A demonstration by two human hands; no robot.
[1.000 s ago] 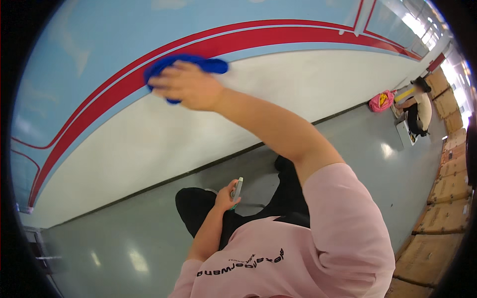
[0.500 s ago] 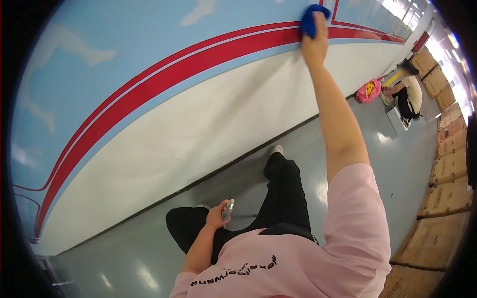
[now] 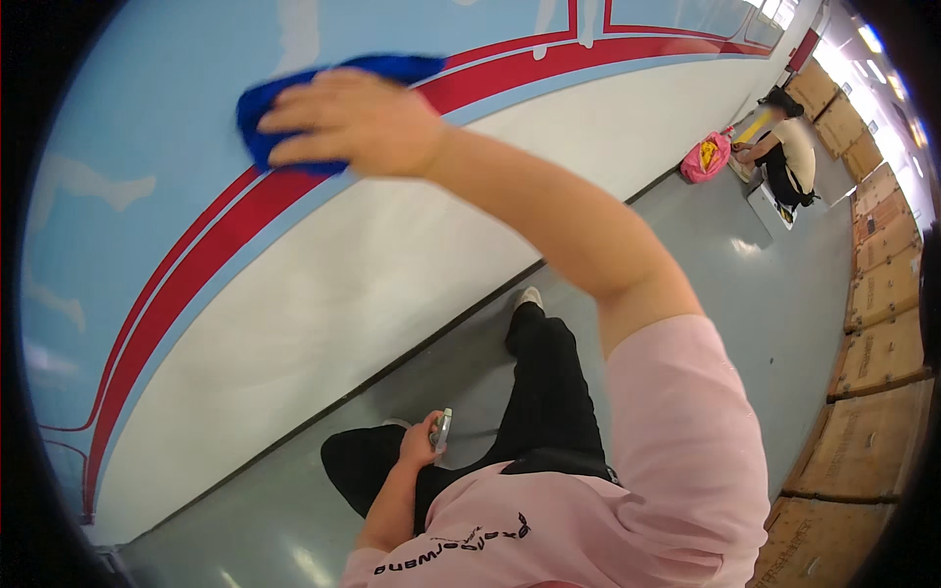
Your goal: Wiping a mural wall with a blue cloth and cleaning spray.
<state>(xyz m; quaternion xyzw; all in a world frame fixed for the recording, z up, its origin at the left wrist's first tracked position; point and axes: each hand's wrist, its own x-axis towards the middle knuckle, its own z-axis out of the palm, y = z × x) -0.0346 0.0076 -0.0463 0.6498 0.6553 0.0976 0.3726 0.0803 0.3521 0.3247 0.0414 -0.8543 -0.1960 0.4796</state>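
Note:
My right hand (image 3: pixel 358 122) lies with fingers slightly spread over a blue cloth (image 3: pixel 253 122), holding it against the wall panel. The cloth trails out past the knuckles and covers part of the red stripe (image 3: pixel 211 230) and the light blue surface (image 3: pixel 167 118) above it. Low down by my bent knee, my left hand (image 3: pixel 420 443) is closed around a small clear bottle (image 3: pixel 444 427) with a pale top. Its lower part is hidden by my fingers.
White panel (image 3: pixel 323 265) runs below the stripe down to the grey floor (image 3: pixel 686 265). Wooden crates (image 3: pixel 882 304) line the right side. Farther off, a person (image 3: pixel 789 152) crouches by the wall beside a pink bag (image 3: pixel 706 157) and a white box (image 3: pixel 771 208).
My right hand has swept the blue cloth far to the left along the stripe, and the cloth is now spread wider. My left hand keeps its hold on the bottle, low down.

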